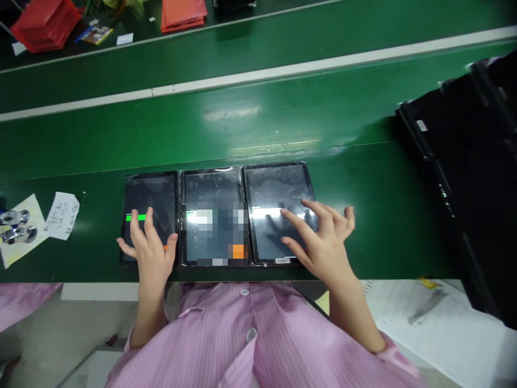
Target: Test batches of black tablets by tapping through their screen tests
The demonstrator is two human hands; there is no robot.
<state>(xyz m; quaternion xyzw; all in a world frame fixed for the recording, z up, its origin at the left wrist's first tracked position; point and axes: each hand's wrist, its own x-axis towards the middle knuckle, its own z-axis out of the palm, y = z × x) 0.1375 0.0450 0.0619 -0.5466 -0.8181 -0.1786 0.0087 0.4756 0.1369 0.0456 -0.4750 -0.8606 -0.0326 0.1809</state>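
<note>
Three black tablets lie side by side at the near edge of the green bench. My left hand [148, 249] rests spread on the left tablet [155, 194], fingertips by a green bar on its screen. On the right tablet [274, 188] my right hand [321, 240] has its fingers apart, touching the glass. Between them, the middle tablet [212, 186] is untouched and shows an orange patch low on its screen. Neither hand holds anything.
Paper slips [61, 214] and small metal parts [14, 225] lie at the left. A stack of black trays [468, 178] stands at the right. A printed sheet [407, 312] lies near the right front. Red bins [44, 24] sit far back left beyond the green conveyor [250, 81].
</note>
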